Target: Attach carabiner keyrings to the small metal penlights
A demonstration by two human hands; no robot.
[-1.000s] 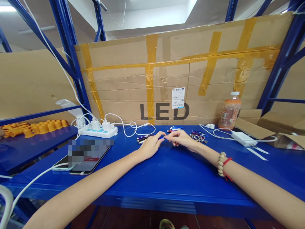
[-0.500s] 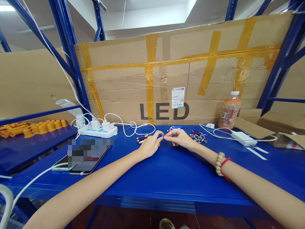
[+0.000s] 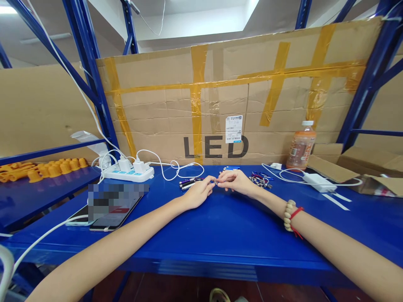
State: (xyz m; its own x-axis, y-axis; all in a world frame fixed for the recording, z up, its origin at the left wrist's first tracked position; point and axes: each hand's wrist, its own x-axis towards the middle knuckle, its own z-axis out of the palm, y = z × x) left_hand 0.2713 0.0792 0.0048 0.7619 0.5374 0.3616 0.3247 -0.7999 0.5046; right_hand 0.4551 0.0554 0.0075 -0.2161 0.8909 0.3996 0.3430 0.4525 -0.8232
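Note:
Over the blue table, my left hand and my right hand meet fingertip to fingertip. Both are closed in a pinch on one small metallic piece, mostly hidden by the fingers and too small to name. Just beyond my left hand lie several dark and silver pen-like tubes. Behind my right hand are several blue slim tubes, partly covered by it. A little pile of shiny metal clips or rings, with blue and red bits, rests beside my right wrist.
At left, two phones lie near a white power strip with cables. To the right stand a drink bottle, a white adapter and an open carton. Yellow plastic parts sit far left. A cardboard sheet closes the back.
The fingers have shifted slightly around the small metallic piece, the left fingertips now flatter and lower. Both hands stay in nearly the same place; the view moved a little.

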